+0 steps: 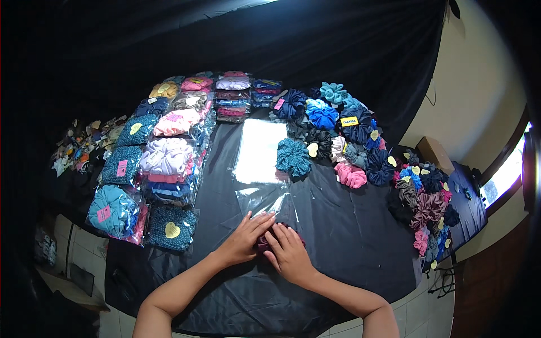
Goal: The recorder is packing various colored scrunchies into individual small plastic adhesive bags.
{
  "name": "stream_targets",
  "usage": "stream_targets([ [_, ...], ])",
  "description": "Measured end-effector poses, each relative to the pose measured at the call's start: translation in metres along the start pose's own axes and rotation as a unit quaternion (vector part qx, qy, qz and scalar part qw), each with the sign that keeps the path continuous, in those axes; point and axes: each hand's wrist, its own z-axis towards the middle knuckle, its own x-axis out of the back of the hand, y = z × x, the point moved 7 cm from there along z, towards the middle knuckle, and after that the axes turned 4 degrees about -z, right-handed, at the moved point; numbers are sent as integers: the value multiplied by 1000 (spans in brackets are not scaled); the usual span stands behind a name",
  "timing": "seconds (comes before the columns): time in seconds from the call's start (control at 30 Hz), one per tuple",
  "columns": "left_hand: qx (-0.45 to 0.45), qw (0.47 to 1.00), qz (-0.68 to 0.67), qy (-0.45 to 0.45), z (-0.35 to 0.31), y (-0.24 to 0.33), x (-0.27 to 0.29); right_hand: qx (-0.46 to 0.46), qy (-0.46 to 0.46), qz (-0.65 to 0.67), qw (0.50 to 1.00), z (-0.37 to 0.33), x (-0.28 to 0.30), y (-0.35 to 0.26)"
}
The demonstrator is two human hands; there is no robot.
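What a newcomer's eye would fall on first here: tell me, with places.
Probably the bright white rectangle at the middle of the black cloth, with bagged scrunchies stacked in rows to its left and loose scrunchies heaped to its right. Nearer the front, the left hand and right hand lie over dark red fabric.

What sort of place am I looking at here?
Probably a small, makeshift workroom for hair accessories: bagged scrunchies stand in stacks on the left, loose scrunchies are heaped on the right, and black cloth covers the work surface.
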Motion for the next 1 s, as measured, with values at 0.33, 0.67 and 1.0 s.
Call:
stream_targets([
  [0.33,-35,995,90,18,3,12,-5,-7,38,43,998,9,-8,22],
  [0.67,-30,994,103,13,1,8,-7,-210,-21,208,955,-7,10,82],
  [1.0,-59,986,153,22,0,13,-12,-271,-26,113,956,17,-4,92],
])
